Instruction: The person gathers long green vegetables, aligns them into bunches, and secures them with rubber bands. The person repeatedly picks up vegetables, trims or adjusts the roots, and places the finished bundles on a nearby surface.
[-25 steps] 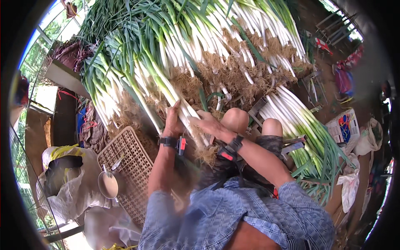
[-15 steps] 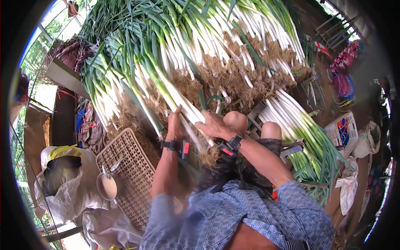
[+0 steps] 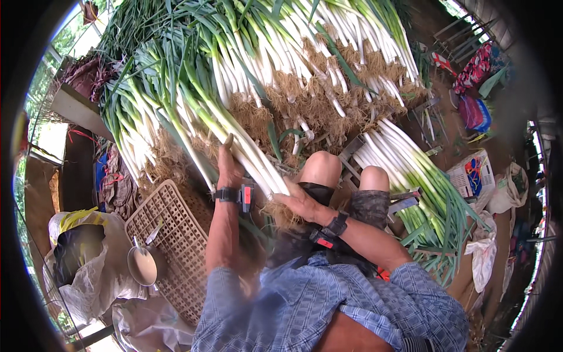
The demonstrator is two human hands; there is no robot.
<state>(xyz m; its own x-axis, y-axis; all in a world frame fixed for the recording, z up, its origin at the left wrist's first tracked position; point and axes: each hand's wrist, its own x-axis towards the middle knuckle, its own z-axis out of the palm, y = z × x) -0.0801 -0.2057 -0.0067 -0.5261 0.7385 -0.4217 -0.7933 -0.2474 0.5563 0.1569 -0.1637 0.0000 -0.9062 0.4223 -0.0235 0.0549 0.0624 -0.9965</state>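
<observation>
A few long green onions (image 3: 249, 155) slant from the heap toward my lap, white shafts and brown roots pointing to me. My left hand (image 3: 230, 164) is closed round their shafts partway up, its thumb along the upper side. Nearer the root end, my right hand (image 3: 298, 202) grips the same onions from the right, its fingertips partly hidden. Their tangled roots (image 3: 282, 216) hang just above my lap. Beyond my hands lies a large heap of green onions (image 3: 281, 64), leaves pointing away and roots toward me.
On the right, trimmed-looking green onions (image 3: 404, 170) lie over a metal frame (image 3: 404, 202). A plastic crate (image 3: 176, 234) stands by my left arm, with a metal ladle-like pan (image 3: 142, 265) beside it. White sacks (image 3: 88, 287) sit far left; a white basket (image 3: 484, 167) stands right.
My right hand has slid down the onions toward their roots. The held stalks have come together side by side, and their root end sits a little higher. My left hand keeps its hold.
</observation>
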